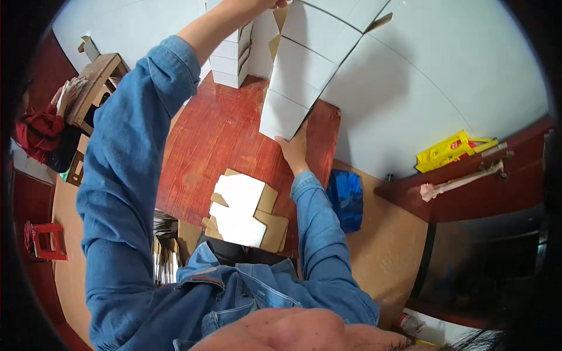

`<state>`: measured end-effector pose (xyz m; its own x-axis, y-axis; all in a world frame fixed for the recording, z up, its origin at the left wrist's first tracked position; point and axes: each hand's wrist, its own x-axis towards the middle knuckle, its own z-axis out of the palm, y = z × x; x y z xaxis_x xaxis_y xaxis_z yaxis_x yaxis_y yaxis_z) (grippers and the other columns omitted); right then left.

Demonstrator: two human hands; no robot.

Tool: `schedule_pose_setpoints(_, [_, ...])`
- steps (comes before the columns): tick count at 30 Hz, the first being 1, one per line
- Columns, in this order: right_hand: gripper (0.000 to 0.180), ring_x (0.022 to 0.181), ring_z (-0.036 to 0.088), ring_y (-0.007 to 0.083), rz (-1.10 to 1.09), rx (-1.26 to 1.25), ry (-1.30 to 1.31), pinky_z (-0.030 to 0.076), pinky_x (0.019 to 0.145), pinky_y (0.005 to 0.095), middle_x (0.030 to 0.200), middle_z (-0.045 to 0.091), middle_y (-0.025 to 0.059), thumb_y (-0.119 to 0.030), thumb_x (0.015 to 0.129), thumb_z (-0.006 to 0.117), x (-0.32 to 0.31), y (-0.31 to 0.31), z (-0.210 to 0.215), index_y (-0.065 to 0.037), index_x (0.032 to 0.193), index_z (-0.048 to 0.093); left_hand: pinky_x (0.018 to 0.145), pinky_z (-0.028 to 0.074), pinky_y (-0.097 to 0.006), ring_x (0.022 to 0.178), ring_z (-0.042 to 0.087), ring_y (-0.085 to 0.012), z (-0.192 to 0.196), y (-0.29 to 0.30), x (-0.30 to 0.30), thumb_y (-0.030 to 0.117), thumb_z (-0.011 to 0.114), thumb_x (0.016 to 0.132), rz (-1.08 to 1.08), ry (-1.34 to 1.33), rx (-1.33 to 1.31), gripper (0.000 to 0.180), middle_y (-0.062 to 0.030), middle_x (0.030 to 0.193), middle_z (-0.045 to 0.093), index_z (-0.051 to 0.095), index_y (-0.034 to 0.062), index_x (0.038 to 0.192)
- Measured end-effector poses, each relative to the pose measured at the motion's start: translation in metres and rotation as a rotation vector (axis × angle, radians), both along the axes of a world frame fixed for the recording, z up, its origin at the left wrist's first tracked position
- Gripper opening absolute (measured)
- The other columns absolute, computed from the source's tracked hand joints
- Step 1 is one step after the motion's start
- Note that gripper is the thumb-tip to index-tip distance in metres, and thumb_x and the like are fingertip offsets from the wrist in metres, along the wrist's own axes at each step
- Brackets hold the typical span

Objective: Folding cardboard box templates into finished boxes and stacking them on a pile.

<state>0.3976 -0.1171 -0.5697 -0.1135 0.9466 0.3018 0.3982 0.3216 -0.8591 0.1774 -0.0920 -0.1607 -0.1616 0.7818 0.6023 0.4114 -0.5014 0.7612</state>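
Observation:
A tall stack of white cardboard boxes (293,88) rises from the wooden table near the wall and runs out of view at the top. My right hand (296,149) is at its bottom box, thumb on the front face and the other fingers hidden around the side. Stretched far up, my left hand (257,4) is at the upper edge beside the stack, its fingers mostly cut off. Flat, unfolded box blanks (237,205), white on top with brown undersides, lie at the table's near edge.
A second stack of white boxes (227,71) stands at the table's (205,140) far side. Below the near edge are more flat blanks (167,263). A blue bag (345,202) is on the floor at right. Another person (44,131) sits far left by a wooden bench (93,82).

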Motion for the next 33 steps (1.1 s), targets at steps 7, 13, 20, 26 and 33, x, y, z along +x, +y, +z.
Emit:
schedule_pose_setpoints(7, [0.114,0.137,0.046,0.048,-0.024,0.09,-0.054,0.042,0.114,0.0466,0.152,0.042,0.0332,-0.015,0.072,0.085,-0.048,0.082,0.006,0.007,0.158,0.014,0.047,0.05,-0.028,0.053,0.063,-0.0129,-0.001,0.078,-0.041,0.02,0.066,0.096,0.141,0.011,0.018,0.032,-0.0078,0.063,0.067,0.069,-0.0024,0.073])
schedule_pose_setpoints(13, [0.112,0.134,0.05,0.0464,-0.024,0.09,-0.062,0.043,0.112,0.0469,0.147,0.048,0.0306,-0.015,0.071,0.086,-0.078,0.136,-0.001,0.004,0.158,0.018,0.048,0.051,-0.029,0.052,0.063,-0.014,-0.001,0.119,-0.066,0.019,0.065,0.097,0.227,0.054,-0.002,0.033,-0.0085,0.063,0.066,0.071,-0.0038,0.073])
schedule_pose_setpoints(20, [0.109,0.133,0.051,0.0446,-0.018,0.116,-0.036,0.043,0.111,0.0459,0.145,0.05,0.0304,-0.016,0.071,0.087,-0.108,0.163,-0.003,0.004,0.156,0.022,0.049,0.052,-0.028,0.055,0.065,-0.0135,-0.015,0.077,-0.08,0.02,0.063,0.098,0.227,0.055,0.192,0.029,-0.0108,0.077,0.071,0.072,-0.0068,0.089])
schedule_pose_setpoints(26, [0.107,0.131,0.051,0.0457,-0.051,0.158,-0.038,0.043,0.111,0.0464,0.144,0.049,0.0306,-0.016,0.071,0.086,-0.113,0.168,-0.016,0.005,0.155,0.023,0.05,0.047,-0.022,0.061,0.063,-0.0062,-0.094,0.015,-0.125,0.028,0.064,0.102,0.197,0.148,0.039,0.028,-0.0046,0.084,0.073,0.073,0.0025,0.109])
schedule_pose_setpoints(33, [0.103,0.133,0.05,0.0449,-0.064,0.113,-0.19,0.041,0.111,0.0461,0.143,0.05,0.0301,-0.022,0.074,0.086,-0.125,0.169,-0.021,0.006,0.152,0.026,0.048,0.044,-0.019,0.058,0.059,-0.0043,-0.194,-0.121,-0.145,0.015,0.064,0.102,0.154,0.044,-0.378,0.016,-0.0023,0.079,0.069,0.071,0.0007,0.105])
